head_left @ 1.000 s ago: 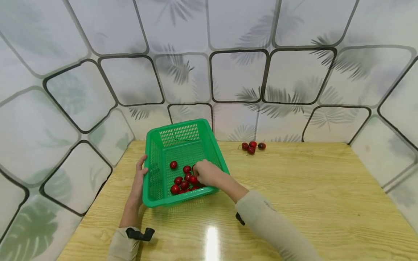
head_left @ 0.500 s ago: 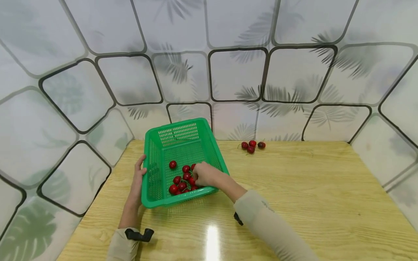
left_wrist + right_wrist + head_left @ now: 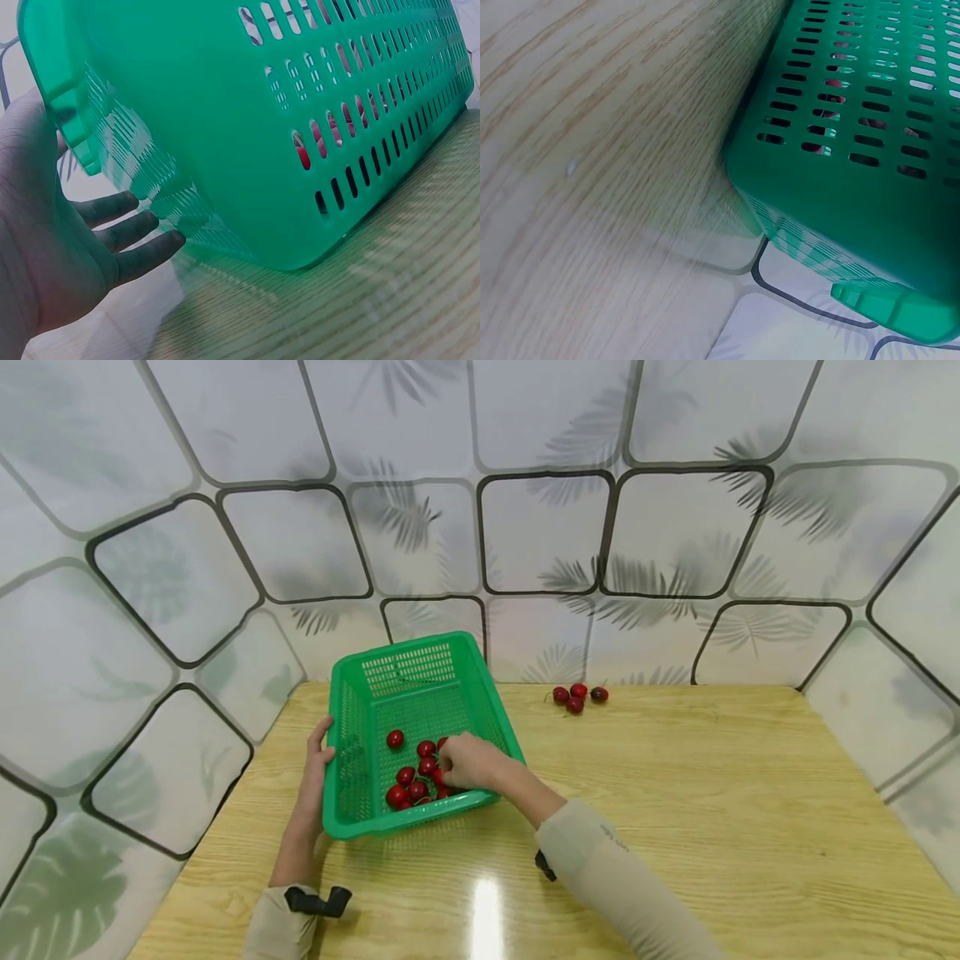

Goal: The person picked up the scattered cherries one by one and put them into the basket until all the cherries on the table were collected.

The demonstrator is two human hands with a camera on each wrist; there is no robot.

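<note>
A green perforated plastic basket [image 3: 352,814] sits turned at an angle on the wooden table, with several dark red cherries [image 3: 417,790] bunched toward its near side. One cherry [image 3: 395,739] lies apart, farther to the left in it. My left hand [image 3: 315,777] holds the basket's left rim; in the left wrist view, several fingers [image 3: 139,232] reach along the outer wall. Inside the basket, my right hand [image 3: 474,762] is bent down over the cherries near the right side. Its fingertips are hidden, and the right wrist view shows only the basket's outside.
Several more cherries [image 3: 576,697] lie together at the table's back edge, right of the basket. Behind the wooden table [image 3: 675,793] stands a patterned wall covering [image 3: 551,535], which also runs along both sides.
My right hand's thumb has dipped slightly toward the near side among the cherries. The left hand stays on the rim, and the basket barely shifts.
</note>
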